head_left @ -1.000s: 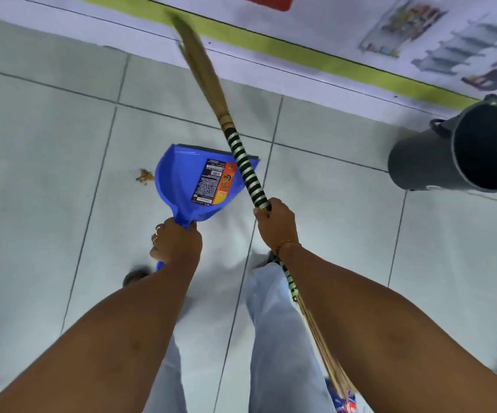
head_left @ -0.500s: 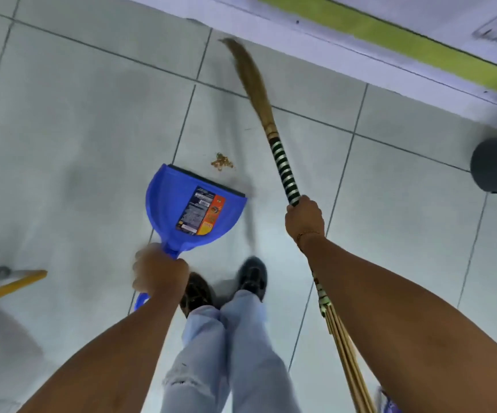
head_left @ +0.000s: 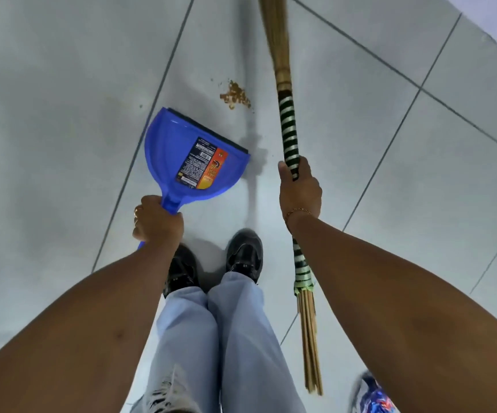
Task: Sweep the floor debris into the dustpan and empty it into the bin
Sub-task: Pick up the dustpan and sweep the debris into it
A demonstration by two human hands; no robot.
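Closer now: debris [head_left: 235, 95] lies just beyond the dustpan [head_left: 187, 162], between both hands. Left hand [head_left: 156, 220] grips the dustpan handle, right hand [head_left: 299, 192] clenches the broom [head_left: 289, 126], bristles ahead.

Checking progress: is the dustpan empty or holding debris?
Empty: the dustpan shows only its label; the debris lies on the floor beyond its lip.

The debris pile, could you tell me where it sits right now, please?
In the head view the debris pile lies on the tiled floor upper centre, just beyond the blue dustpan lip and left of the broom.
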